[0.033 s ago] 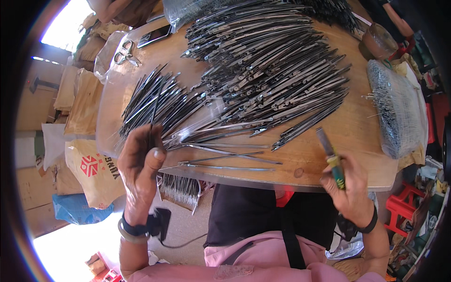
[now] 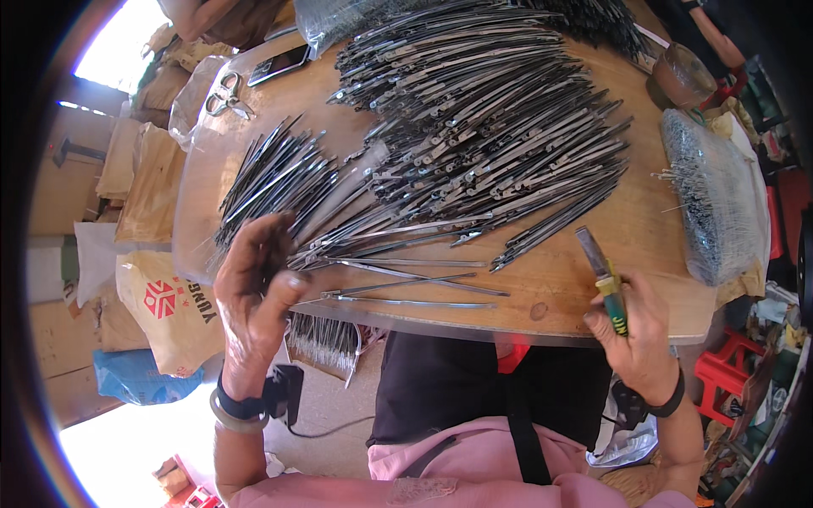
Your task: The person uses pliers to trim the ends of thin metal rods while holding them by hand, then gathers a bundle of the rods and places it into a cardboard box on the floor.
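Over the table's near left edge, my left hand (image 2: 254, 292) has its thumb and fingers apart, with no strip visible in it. The fingertips are blurred beside a small heap of thin dark metal strips (image 2: 279, 182). A blurred pale streak (image 2: 343, 199) crosses the strips beyond those fingers. Near the right front edge, my right hand (image 2: 641, 343) is closed around a flat-bladed hand tool (image 2: 608, 284) with a green and yellow handle; its metal blade points away from me. Several loose strips (image 2: 415, 302) lie crossed between my hands. A large pile of hinged-looking metal strips (image 2: 483, 144) spreads beyond them.
Scissors (image 2: 227, 96) and a phone (image 2: 279, 64) lie at the far left of the wooden table (image 2: 584, 309). A plastic-wrapped bundle of thin metal pieces (image 2: 707, 199) rests at the right edge. A red stool (image 2: 724, 377) stands on the floor at right. Another person's arm (image 2: 716, 34) shows at far right.
The fingers of my left hand have parted, and the dark strip that stood up from them no longer shows there. My right hand has turned the tool slightly.
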Motion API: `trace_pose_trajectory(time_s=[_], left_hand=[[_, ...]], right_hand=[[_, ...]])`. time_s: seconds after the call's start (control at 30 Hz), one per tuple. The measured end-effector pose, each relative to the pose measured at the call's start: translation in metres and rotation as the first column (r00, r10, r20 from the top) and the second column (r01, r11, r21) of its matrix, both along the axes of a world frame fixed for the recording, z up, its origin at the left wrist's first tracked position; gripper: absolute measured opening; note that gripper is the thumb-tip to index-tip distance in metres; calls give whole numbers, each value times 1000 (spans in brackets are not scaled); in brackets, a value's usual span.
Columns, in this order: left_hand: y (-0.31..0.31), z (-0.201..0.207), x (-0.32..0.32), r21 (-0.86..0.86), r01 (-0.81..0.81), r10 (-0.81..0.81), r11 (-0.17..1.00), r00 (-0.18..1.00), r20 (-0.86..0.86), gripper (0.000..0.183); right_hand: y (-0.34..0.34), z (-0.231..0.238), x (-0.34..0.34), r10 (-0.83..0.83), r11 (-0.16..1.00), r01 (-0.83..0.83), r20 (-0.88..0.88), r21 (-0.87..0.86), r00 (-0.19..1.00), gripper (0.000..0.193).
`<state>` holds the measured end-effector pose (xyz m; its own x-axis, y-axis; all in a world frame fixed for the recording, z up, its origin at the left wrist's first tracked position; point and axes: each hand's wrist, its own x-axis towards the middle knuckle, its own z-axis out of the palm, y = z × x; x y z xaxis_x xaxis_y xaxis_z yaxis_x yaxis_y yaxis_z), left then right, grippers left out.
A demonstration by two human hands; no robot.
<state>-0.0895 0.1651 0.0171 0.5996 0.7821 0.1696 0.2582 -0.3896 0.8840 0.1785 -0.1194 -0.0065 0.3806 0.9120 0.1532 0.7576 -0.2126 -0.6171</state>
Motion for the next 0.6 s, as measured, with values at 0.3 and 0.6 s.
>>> trace_pose_trajectory(time_s=[0.3, 0.6], left_hand=[[-1, -17, 10, 484, 548, -249, 682, 796, -551, 88], [14, -38, -10, 687, 523, -113, 505, 829, -548, 52]], right_hand=[[-9, 0, -2, -30, 985, 61, 184, -163, 982, 35], [6, 0, -7, -3, 980, 63, 305, -188, 952, 30]])
